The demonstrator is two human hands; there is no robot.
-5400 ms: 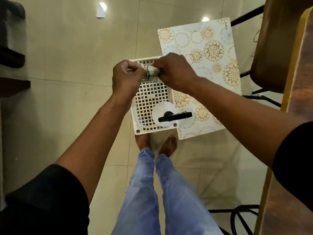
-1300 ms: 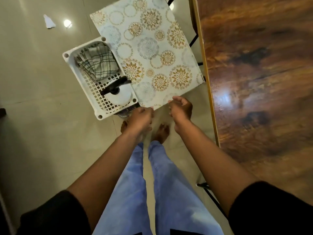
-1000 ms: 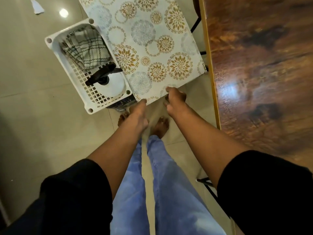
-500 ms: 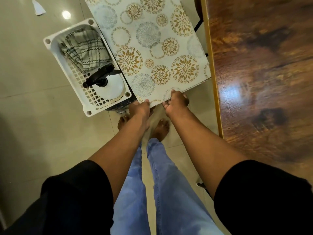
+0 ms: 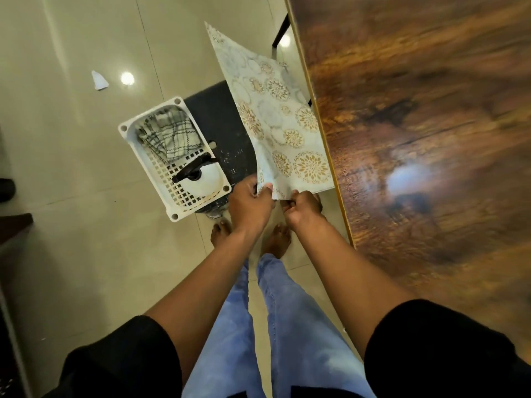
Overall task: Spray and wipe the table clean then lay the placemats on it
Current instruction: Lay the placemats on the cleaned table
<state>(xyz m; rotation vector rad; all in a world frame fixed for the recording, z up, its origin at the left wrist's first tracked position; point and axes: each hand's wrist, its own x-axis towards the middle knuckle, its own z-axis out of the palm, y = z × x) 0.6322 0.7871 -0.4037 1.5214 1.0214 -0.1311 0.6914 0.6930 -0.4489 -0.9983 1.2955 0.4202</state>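
Observation:
A pale placemat (image 5: 275, 116) with gold and grey flower rings is lifted off a dark stool seat (image 5: 221, 130) and tilts up to the left. My left hand (image 5: 250, 202) pinches its near left corner. My right hand (image 5: 301, 206) pinches its near edge just to the right. The brown wooden table (image 5: 425, 139) fills the right side, glossy with a light glare. A white perforated basket (image 5: 161, 173) on the stool holds a checked cloth (image 5: 169, 136) and a white spray bottle (image 5: 201, 179) with a black trigger.
Glossy beige floor tiles (image 5: 71, 124) spread to the left, with a scrap of white paper (image 5: 99, 80) lying on them. My bare feet and blue jeans are below the hands. A black chair leg (image 5: 280, 33) stands by the table's far edge.
Both hands took hold of the placemat's near edge and lifted it; it now tilts up off the dark stool seat, which has come into view beside the basket.

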